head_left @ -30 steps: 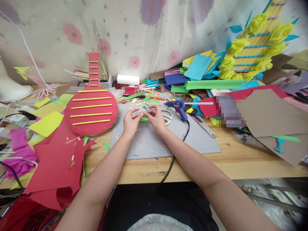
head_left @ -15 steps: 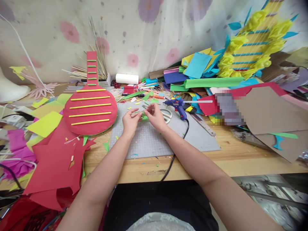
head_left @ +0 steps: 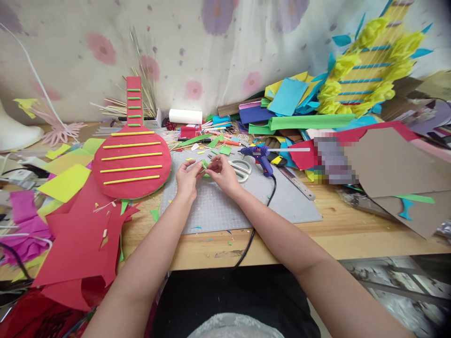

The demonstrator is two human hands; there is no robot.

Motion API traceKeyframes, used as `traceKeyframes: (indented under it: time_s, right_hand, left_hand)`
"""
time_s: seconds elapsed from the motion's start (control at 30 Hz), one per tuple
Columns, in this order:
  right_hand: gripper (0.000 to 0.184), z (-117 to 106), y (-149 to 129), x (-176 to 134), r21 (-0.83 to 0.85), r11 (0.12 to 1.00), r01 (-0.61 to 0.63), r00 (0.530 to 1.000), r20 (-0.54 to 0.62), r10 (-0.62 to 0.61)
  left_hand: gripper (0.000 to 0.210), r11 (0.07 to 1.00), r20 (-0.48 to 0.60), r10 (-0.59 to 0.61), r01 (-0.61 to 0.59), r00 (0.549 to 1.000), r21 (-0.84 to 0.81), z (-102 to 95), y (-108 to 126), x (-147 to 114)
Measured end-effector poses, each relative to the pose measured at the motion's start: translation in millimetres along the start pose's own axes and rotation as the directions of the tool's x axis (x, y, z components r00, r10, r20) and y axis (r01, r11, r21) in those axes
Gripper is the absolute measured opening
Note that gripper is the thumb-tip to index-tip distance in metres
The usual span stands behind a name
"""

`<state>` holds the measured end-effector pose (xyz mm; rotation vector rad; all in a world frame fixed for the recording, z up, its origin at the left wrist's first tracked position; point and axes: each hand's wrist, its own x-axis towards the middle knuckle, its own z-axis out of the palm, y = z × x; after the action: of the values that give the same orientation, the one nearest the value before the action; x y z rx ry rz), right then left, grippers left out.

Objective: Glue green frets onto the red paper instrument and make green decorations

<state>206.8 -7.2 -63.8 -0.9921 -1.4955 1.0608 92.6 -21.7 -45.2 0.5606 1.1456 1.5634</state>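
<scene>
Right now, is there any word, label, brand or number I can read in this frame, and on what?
None can be read.
Pixelated patch on the table: blurred out.
Blue glue gun: no marking legible.
Grey cutting mat: grid lines only; any numbers are too small.

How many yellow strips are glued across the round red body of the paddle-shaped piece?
5. All lie across the red paddle-shaped piece, stacked from top through to bottom. None appear hidden.
</scene>
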Motion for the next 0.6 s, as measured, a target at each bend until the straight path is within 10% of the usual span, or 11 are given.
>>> traceKeyframes:
  time_s: [0.6]
  right_hand:
    - [0.013, -6.8, -0.6, -0.5, -0.087, 0.995, 0.047, 0.997, 0.057, -0.042]
  left_hand:
    - [0.025, 0.979, 0.116, 0.024, -0.047, 0.993, 0.198, -0.1, -0.4, -2.7]
